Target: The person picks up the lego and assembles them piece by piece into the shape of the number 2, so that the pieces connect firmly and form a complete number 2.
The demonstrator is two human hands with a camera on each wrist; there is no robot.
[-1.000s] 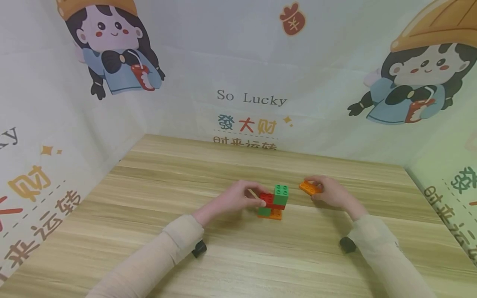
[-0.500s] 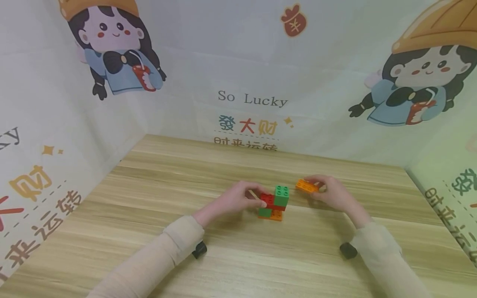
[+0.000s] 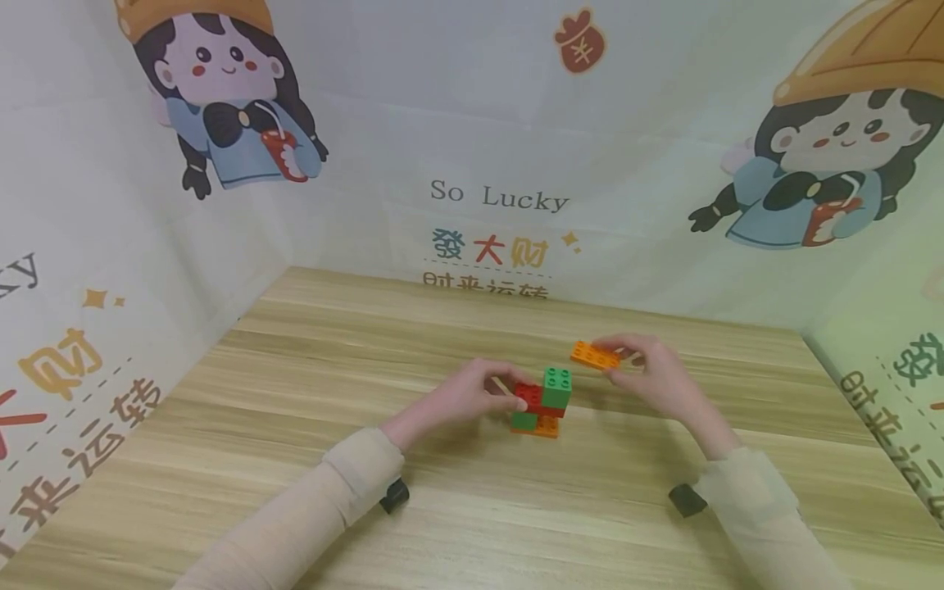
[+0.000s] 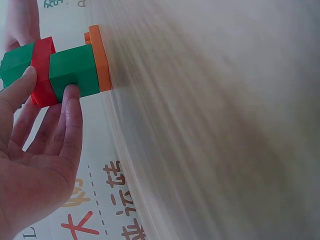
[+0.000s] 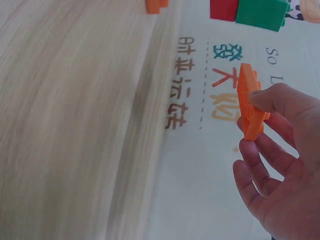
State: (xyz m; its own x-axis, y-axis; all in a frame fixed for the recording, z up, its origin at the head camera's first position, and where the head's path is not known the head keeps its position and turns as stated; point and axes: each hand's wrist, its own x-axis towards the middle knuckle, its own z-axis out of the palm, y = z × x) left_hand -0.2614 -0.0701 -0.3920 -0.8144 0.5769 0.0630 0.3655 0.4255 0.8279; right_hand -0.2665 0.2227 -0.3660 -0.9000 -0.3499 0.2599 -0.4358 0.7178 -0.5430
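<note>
On the table stands a small stack of toy building blocks: a flat orange plate (image 4: 101, 60) at the bottom, a green block (image 4: 75, 70) on it, a red block (image 3: 528, 397) above, and another green block (image 3: 556, 388) on top at the right side. My left hand (image 3: 481, 388) grips this stack, thumb on the red block and a fingertip touching the lower green one. Up and to the right of the stack, my right hand (image 3: 652, 373) pinches a second flat orange plate (image 3: 596, 356) between thumb and fingers, held in the air apart from the blocks.
The wooden table (image 3: 310, 352) meets a printed white cloth backdrop (image 3: 487, 123) behind and at both sides. Black pieces (image 3: 395, 495) show beneath each sleeve cuff.
My right hand has lifted the orange plate and brought it leftward, closer to the stack. The left hand and the stack have stayed in place.
</note>
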